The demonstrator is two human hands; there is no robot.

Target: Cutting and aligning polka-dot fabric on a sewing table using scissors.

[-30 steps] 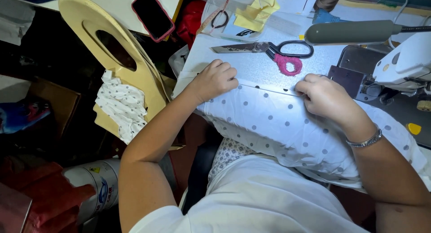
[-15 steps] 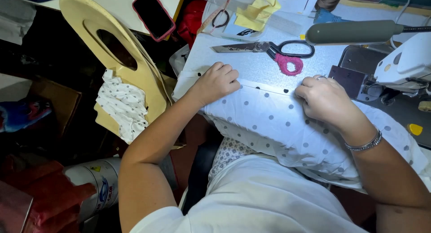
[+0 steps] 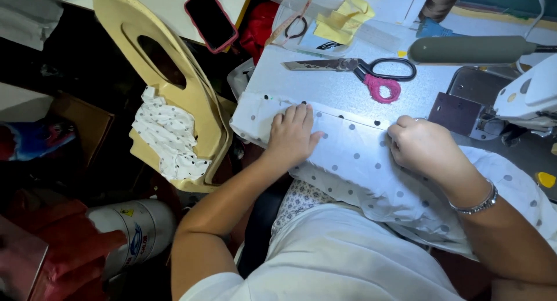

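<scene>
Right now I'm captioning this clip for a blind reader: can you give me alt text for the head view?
Both bare hands, left hand and right hand, press flat on a white black-dotted cloth along its folded edge on a pale grey sewing table. Black-handled scissors with pink yarn lie beyond, and a white sewing machine stands at right.

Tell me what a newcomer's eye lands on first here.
First, the white dotted fabric spread across the sewing table, pressed flat by the left hand and right hand. Beyond them lie scissors with a pink-wrapped handle. A beige chair back stands to the left.
</scene>
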